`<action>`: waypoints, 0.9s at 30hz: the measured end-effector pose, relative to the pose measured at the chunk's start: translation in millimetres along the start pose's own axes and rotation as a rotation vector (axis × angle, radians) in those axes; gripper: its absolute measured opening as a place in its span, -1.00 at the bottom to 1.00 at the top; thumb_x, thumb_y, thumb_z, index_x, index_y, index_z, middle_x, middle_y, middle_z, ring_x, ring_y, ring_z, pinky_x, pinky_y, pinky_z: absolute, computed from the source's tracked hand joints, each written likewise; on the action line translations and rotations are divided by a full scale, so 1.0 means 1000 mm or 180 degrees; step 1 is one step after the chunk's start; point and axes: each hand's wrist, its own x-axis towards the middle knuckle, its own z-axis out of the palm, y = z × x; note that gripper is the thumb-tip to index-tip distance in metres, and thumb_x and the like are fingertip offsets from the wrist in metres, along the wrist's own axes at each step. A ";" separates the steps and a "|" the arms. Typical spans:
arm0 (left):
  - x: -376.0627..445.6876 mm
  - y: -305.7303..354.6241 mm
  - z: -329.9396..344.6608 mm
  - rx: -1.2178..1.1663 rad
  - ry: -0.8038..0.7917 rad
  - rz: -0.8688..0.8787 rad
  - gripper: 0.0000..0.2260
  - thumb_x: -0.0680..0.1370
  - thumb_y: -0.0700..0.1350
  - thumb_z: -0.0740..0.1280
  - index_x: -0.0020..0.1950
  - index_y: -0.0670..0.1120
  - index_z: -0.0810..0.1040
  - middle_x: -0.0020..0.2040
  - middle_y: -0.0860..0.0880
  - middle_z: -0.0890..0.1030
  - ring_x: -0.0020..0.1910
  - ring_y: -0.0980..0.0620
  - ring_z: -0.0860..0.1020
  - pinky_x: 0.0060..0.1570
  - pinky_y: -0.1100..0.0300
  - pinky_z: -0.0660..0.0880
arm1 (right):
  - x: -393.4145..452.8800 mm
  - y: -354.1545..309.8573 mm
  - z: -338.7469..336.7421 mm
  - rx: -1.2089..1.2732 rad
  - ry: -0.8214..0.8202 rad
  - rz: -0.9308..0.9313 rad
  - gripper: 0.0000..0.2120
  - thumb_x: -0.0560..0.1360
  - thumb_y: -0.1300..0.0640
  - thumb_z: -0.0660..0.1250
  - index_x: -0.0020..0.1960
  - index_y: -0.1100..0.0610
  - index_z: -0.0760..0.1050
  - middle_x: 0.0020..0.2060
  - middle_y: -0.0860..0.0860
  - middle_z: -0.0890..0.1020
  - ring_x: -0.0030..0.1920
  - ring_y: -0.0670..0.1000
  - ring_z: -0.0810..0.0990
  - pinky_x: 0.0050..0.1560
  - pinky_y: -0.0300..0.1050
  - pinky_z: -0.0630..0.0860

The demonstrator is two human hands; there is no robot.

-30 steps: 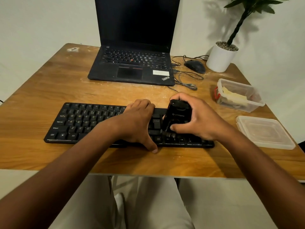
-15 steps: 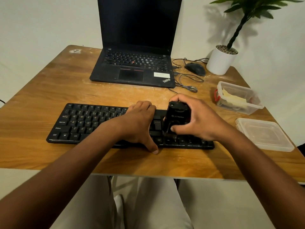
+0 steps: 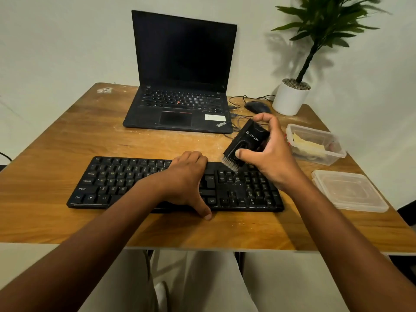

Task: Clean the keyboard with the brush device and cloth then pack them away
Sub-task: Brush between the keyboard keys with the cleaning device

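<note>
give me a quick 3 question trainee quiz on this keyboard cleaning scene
1. True or false: the right hand grips the brush device.
2. The left hand rests on: A) laptop B) keyboard C) lid
3. What lies flat by the table's right edge, beside the open container?

Key: 1 true; 2 B; 3 the container lid.

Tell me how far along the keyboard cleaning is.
Brushing is under way: the right hand holds the brush device, bristles at the keyboard top edge, while the left hand steadies it. The cloth lies in the open container, lid beside it. Wiping and packing remain.
</note>
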 end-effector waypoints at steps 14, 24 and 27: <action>-0.007 0.003 -0.003 -0.0085 -0.0057 -0.0049 0.24 0.22 0.33 0.64 0.67 -0.04 0.00 0.60 0.01 0.11 0.59 -0.07 0.06 0.62 -0.04 0.09 | -0.037 0.004 0.010 0.0631 0.0184 0.0233 -0.31 0.61 0.41 0.27 0.55 -0.11 0.12 0.01 -0.08 0.52 -0.04 -0.17 0.66 0.11 0.15 0.67; -0.004 0.000 -0.002 -0.0100 -0.0111 -0.0031 0.27 0.22 0.35 0.63 0.68 -0.03 -0.05 0.64 0.01 0.04 0.62 -0.08 0.00 0.63 -0.03 0.02 | -0.029 0.024 0.012 0.0656 0.0245 0.0277 -0.58 0.69 0.25 0.18 0.47 -0.07 0.21 0.10 0.05 0.61 0.00 -0.08 0.64 0.03 -0.11 0.64; -0.004 0.001 -0.002 -0.0076 -0.0127 -0.0027 0.28 0.23 0.34 0.63 0.69 -0.04 -0.07 0.64 0.02 0.03 0.63 -0.08 -0.01 0.63 -0.03 0.01 | -0.026 0.026 0.011 0.0699 0.0345 0.0310 -0.62 0.68 0.26 0.20 0.43 -0.03 0.26 0.06 0.01 0.59 0.00 -0.05 0.64 0.05 0.01 0.66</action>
